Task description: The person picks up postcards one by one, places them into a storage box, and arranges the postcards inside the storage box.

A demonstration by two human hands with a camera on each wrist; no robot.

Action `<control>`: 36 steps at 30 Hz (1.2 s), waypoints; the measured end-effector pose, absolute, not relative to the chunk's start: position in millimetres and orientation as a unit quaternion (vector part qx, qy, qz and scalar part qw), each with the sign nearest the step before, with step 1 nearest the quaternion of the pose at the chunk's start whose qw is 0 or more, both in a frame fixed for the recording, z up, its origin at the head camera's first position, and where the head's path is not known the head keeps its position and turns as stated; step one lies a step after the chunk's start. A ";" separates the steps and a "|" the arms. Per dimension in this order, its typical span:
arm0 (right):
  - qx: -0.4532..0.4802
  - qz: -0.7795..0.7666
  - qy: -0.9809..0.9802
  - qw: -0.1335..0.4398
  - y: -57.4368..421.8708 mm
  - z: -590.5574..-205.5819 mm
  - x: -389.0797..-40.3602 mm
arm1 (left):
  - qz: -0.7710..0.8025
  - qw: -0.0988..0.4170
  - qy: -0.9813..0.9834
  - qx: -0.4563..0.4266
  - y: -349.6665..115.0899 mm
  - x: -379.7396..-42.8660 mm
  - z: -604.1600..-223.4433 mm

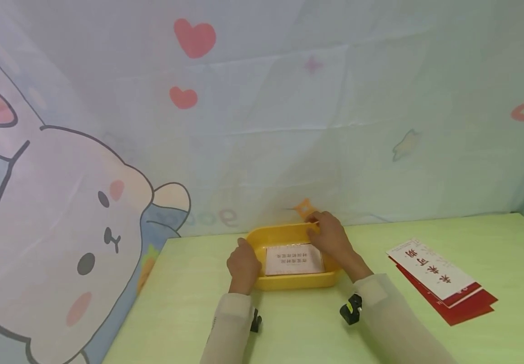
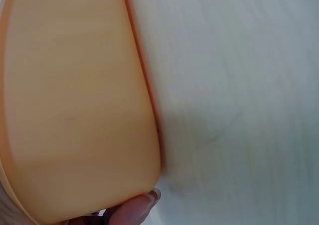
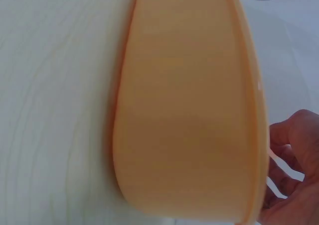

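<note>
A yellow plastic basin [image 1: 289, 282] sits on the table with a white card [image 1: 294, 259] lying inside, printed with rows of characters. My left hand [image 1: 244, 264] grips the basin's left end; in the left wrist view a thumb [image 2: 133, 210] presses the lower corner of its outer wall. At the far right corner, my right hand [image 1: 332, 235] reaches over the rim with loosely bent fingers. In the right wrist view that hand [image 3: 294, 170] appears beyond the basin's rim [image 3: 256, 100], with gaps between its fingers and nothing visible held.
To the right on the light green table [image 1: 189, 303] lies a small fanned stack of red and white printed envelopes [image 1: 439, 275]. A cloth backdrop [image 1: 262, 126] with a cartoon rabbit and hearts hangs right behind the basin.
</note>
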State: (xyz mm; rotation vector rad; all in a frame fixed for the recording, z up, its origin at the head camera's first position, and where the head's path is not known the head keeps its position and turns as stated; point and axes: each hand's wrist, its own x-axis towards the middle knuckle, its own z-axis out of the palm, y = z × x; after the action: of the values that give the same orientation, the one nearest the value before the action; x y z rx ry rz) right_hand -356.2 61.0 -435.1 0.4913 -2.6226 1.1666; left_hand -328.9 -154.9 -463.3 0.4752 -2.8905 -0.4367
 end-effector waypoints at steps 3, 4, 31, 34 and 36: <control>0.156 0.401 -0.895 0.118 70.3 -431.9 -353.9 | -0.148 0.093 -0.971 0.162 -153.9 -330.7 -464.7; 0.154 0.399 -0.896 0.118 73.4 -431.2 -353.0 | -0.144 0.097 -0.971 0.162 -153.6 -330.9 -465.3; 0.109 0.338 -0.931 0.077 181.7 -433.4 -338.9 | -0.125 0.127 -0.971 0.159 -151.2 -331.7 -465.8; 0.107 0.321 -0.939 0.068 196.2 -437.2 -335.8 | -0.129 0.113 -0.971 0.164 -150.4 -331.3 -466.2; 0.109 0.304 -0.944 0.067 205.5 -438.4 -332.7 | -0.131 0.110 -0.971 0.167 -149.9 -330.6 -467.2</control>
State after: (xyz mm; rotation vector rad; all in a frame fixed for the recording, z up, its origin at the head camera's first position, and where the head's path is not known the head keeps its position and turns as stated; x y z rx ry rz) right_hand -332.7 205.5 -438.4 0.3300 -2.8453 0.9162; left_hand -330.6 -149.9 -467.2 0.4899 -2.8538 -0.3837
